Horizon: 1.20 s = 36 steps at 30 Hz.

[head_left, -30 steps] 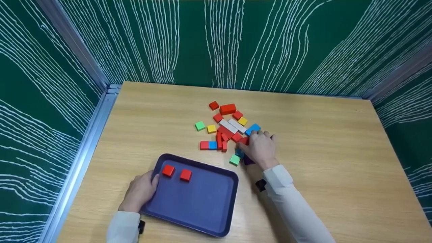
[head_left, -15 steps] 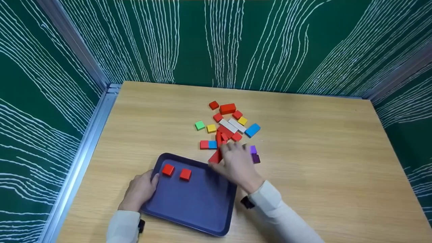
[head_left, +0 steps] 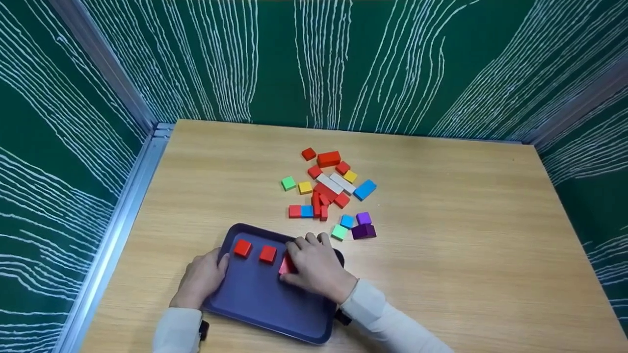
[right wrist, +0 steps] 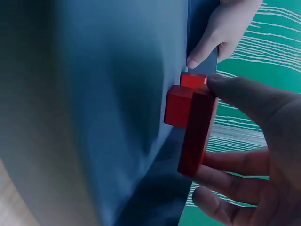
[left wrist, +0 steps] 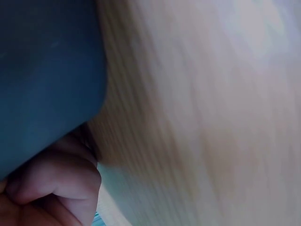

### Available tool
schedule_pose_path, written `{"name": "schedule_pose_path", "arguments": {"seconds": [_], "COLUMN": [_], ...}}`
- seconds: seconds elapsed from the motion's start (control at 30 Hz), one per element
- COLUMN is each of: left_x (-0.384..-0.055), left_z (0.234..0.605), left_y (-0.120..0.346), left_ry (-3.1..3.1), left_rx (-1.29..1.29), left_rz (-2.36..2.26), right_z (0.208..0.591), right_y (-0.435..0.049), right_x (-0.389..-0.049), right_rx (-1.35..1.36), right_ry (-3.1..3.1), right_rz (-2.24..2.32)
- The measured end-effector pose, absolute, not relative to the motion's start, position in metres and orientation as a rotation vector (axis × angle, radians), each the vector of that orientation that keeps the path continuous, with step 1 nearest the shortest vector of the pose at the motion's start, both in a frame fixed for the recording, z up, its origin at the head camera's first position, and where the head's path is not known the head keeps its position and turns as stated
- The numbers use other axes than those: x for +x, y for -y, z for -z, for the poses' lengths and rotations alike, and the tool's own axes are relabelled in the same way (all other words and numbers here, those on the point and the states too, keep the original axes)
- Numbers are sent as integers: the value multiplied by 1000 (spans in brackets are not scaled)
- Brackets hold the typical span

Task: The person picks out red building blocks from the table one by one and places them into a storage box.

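Observation:
A dark blue tray [head_left: 274,314] lies on the table with two red cubes, one red cube [head_left: 243,248] near its far left corner and another red cube [head_left: 267,254] beside it. My left hand [head_left: 201,277] grips the tray's left rim, thumb on the inside and fingers curled beneath, as the left wrist view shows. Over the tray, my right hand [head_left: 316,267] pinches a red block [right wrist: 200,132] between thumb and fingers. In the right wrist view this block is longer than the cubes and partly overlaps them; in the head view the hand covers most of it.
Past the tray, several loose blocks lie in a cluster: a red block [head_left: 328,159], a white block [head_left: 342,183], a blue block [head_left: 365,190], a green cube [head_left: 339,232] and a dark purple block [head_left: 363,232] among them. Green panels [head_left: 274,63] with white lines enclose the table.
My right hand has carried the red block from the cluster's right side, leftward and nearer, to over the tray. Purple, blue and green blocks it covered now show. My left hand stays on the rim.

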<state>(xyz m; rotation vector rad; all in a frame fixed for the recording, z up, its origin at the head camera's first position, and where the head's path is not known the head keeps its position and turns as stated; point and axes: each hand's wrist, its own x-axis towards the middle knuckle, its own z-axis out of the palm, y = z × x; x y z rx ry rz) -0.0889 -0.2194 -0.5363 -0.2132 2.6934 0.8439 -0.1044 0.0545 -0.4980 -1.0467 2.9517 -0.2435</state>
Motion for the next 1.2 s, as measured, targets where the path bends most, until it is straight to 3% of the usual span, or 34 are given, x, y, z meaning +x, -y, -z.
{"name": "schedule_pose_path", "arguments": {"seconds": [0.8, 1.2], "left_x": [-88, -88], "left_z": [534, 533], "left_y": [220, 220], "left_ry": [-2703, -2678], "left_rx": [-202, -222], "left_rz": [-848, -851], "right_z": [507, 491], "right_y": [-53, -62], "right_x": [-102, -116], "right_rx": [-1122, -1084], "right_ry": [-2939, -2936], "right_rz": [128, 257]}}
